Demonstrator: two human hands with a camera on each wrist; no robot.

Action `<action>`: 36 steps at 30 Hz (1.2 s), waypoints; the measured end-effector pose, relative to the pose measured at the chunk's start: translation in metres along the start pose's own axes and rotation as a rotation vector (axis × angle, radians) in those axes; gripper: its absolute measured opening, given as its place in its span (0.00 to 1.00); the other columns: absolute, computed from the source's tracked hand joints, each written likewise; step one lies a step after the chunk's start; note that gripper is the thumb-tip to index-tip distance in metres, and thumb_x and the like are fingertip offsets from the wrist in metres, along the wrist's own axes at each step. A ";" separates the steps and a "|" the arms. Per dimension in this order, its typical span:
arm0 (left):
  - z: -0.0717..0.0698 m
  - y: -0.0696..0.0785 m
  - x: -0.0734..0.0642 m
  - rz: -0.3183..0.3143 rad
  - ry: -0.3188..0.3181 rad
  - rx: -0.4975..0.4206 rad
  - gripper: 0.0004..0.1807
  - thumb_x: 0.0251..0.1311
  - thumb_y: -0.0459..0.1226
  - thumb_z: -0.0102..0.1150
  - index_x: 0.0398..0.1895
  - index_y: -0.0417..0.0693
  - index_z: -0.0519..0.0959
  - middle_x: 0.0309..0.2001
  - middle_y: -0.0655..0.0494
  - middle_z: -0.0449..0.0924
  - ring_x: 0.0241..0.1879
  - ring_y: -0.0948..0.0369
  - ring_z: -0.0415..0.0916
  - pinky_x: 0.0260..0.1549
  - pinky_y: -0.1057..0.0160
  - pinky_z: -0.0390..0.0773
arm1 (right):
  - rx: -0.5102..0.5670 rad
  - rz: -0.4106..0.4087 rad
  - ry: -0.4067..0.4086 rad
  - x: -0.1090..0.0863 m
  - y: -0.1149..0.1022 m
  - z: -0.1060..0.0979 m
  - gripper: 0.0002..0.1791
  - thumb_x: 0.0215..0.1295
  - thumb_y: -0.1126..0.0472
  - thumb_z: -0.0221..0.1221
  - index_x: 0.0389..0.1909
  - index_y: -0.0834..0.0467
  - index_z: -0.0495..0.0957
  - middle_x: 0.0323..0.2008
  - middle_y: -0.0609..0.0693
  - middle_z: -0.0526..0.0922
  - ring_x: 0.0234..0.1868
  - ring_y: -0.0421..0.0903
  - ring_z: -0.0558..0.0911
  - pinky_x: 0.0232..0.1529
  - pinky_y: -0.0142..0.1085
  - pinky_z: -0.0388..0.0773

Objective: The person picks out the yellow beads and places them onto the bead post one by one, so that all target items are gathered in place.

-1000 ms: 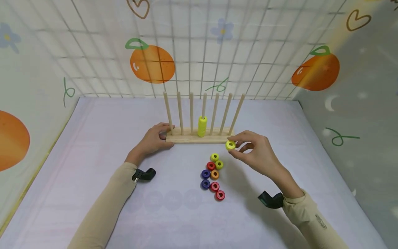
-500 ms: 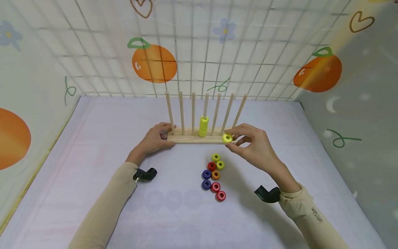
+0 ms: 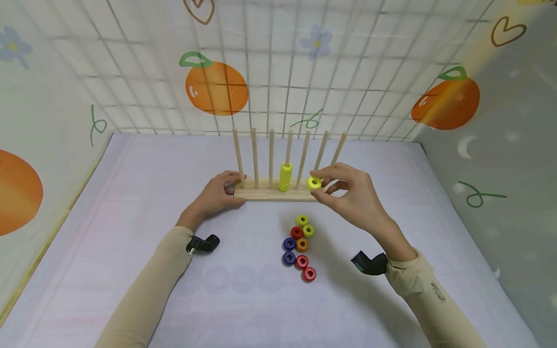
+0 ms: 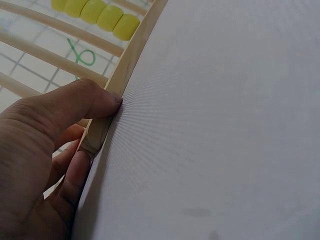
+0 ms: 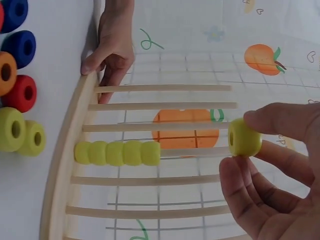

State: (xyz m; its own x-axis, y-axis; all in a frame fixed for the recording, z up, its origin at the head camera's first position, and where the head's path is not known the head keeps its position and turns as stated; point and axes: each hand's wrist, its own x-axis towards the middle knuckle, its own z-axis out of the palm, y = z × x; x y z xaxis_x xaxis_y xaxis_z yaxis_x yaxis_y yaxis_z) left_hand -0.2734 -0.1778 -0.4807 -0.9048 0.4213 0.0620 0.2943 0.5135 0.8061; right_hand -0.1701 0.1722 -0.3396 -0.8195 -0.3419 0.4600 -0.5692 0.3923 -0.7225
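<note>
A yellow bead [image 3: 314,183] is pinched between thumb and fingertips of my right hand [image 3: 350,193]. In the right wrist view the held bead [image 5: 244,137] appears by the free end of the middle peg [image 5: 195,152], its hole facing the peg; whether they touch I cannot tell. Several yellow beads [image 3: 285,177] are stacked at the bottom of that peg. My left hand [image 3: 216,194] grips the left end of the wooden peg stand [image 3: 274,194], thumb in front and fingers behind; the left wrist view shows the thumb [image 4: 95,100] on the base edge.
Loose beads lie in front of the stand: yellow [image 3: 302,220], red [image 3: 296,232], orange [image 3: 302,244] and blue [image 3: 289,243]. The stand's other upright pegs [image 3: 254,159] carry no beads. A patterned backdrop [image 3: 370,63] rises behind the table [image 3: 217,309].
My right hand has carried the yellow bead up and to the left in the head view, toward the pegs. The left hand keeps its grip on the stand; the loose beads stay put.
</note>
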 end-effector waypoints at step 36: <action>0.023 -0.021 -0.018 0.000 0.016 -0.010 0.38 0.50 0.40 0.76 0.67 0.44 0.74 0.66 0.49 0.69 0.48 0.52 0.78 0.47 0.55 0.80 | 0.012 -0.026 -0.023 0.066 -0.010 0.000 0.16 0.58 0.67 0.70 0.49 0.59 0.86 0.42 0.48 0.85 0.41 0.50 0.80 0.40 0.36 0.83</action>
State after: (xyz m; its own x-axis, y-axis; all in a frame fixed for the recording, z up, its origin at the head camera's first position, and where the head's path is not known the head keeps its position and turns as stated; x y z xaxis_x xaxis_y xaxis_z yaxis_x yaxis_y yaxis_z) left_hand -0.2560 -0.1794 -0.5123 -0.9095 0.4096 0.0714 0.2915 0.5055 0.8121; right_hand -0.2186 0.1460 -0.3018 -0.8027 -0.3715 0.4666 -0.5893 0.3733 -0.7166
